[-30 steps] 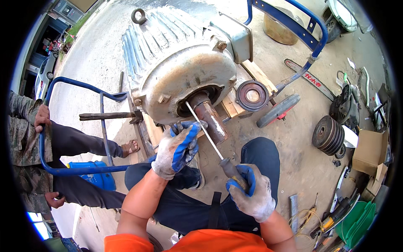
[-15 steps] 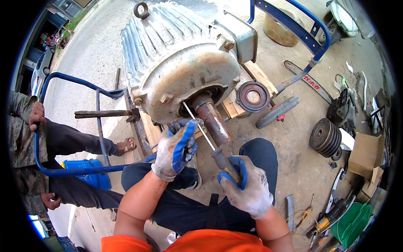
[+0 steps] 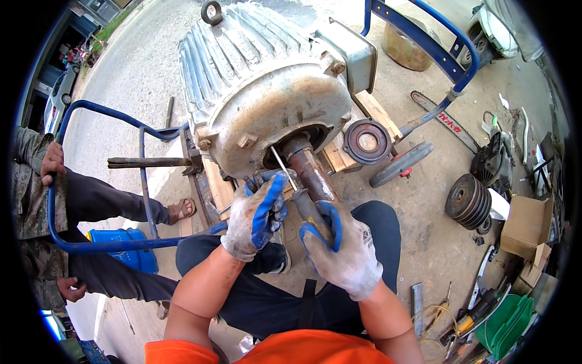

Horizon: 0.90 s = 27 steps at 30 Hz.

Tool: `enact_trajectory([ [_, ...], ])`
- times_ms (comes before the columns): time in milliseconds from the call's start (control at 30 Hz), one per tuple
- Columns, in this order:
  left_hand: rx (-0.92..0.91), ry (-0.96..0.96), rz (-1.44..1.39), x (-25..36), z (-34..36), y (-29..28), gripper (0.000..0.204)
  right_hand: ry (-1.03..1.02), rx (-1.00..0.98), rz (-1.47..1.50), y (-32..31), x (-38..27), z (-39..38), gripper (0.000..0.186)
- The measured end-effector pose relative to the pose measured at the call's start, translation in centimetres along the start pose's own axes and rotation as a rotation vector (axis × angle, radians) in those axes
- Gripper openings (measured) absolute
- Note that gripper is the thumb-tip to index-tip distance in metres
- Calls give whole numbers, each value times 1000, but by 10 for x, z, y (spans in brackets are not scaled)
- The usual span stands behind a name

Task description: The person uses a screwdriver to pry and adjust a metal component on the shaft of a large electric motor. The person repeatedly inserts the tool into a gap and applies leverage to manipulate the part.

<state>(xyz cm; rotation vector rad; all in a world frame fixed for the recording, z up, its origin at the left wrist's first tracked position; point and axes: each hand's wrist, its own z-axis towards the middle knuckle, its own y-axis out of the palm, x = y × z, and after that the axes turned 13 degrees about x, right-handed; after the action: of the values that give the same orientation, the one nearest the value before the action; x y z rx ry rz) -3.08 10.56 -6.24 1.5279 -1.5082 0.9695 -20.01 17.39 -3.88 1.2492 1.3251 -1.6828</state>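
**Screwdriver (image 3: 314, 216) reaches the opening (image 3: 319, 131) beside the shaft (image 3: 310, 175)**

You have your right hand (image 3: 342, 252) closed around the handle of the screwdriver, so this grip is clamped on the tool. The screwdriver lies in front of the motor (image 3: 273, 115). Its metal shank slants up and to the left, next to the rusty shaft, and its far end comes to the upper left edge of the dark opening. I cannot tell if the tip is inside or only rests on the rim.

Your left hand (image 3: 254, 212) is just beside the shank, below the opening, with its fingers curled inward. Whether this grip presses on the shank or holds something small, I cannot tell, because the glove hides it.

In my judgement, the step in hand is to set or work the tip at the edge of the opening. The next move seems to call for a steady right wrist, a shank kept in line, and small, controlled force, so that the tip does not slip toward your left fingers.

To the right of the shaft, a round flanged ring (image 3: 351, 143) lies over the wooden planks (image 3: 377, 116). On your left, a co-worker's hand (image 3: 53, 162) rests on the blue frame (image 3: 139, 244), and the hammer (image 3: 151, 162) lies across that frame.
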Motion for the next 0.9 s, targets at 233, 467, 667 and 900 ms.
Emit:
enact_trajectory([
  [233, 71, -155, -269, 7, 2, 6, 24, -48, 14, -7, 7, 0, 4, 42],
  [467, -2, -182, -330, 0, 9, -4, 22, -40, 15, 13, 12, -2, 8, 42],
  [667, 32, -143, -301, 3, 6, 0, 22, -28, 3, 7, 17, -1, 12, 48],
  [900, 67, -153, -288, 3, 8, -1, 25, -104, 47, 27, 24, 6, 16, 49],
])
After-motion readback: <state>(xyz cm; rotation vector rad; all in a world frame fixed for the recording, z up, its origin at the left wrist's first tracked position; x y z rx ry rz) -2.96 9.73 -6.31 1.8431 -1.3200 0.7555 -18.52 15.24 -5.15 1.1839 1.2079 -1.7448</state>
